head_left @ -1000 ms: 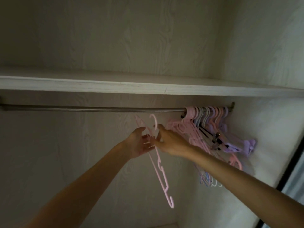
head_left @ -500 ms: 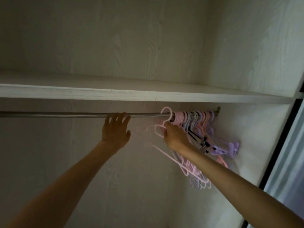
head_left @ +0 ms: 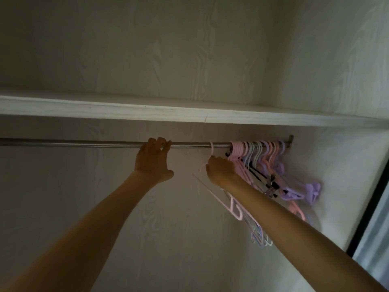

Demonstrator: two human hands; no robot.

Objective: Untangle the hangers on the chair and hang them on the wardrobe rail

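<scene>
A metal wardrobe rail (head_left: 84, 142) runs across under a shelf. My left hand (head_left: 152, 160) grips the rail near its middle, fingers curled over it. A pale pink hanger (head_left: 212, 189) has its hook over the rail just right of that hand. My right hand (head_left: 220, 170) holds this hanger just below the hook. Several pink, purple and blue hangers (head_left: 259, 153) hang bunched at the rail's right end, close to my right hand. The chair is out of view.
A white shelf (head_left: 189, 113) sits just above the rail. The wardrobe's back panel lies behind, and its right side wall (head_left: 336, 165) is next to the bunched hangers. A dark door frame (head_left: 370, 194) stands at the far right.
My left hand let go of the pink hanger and rose to grip the rail. My right hand lifted the hanger and its hook now sits over the rail.
</scene>
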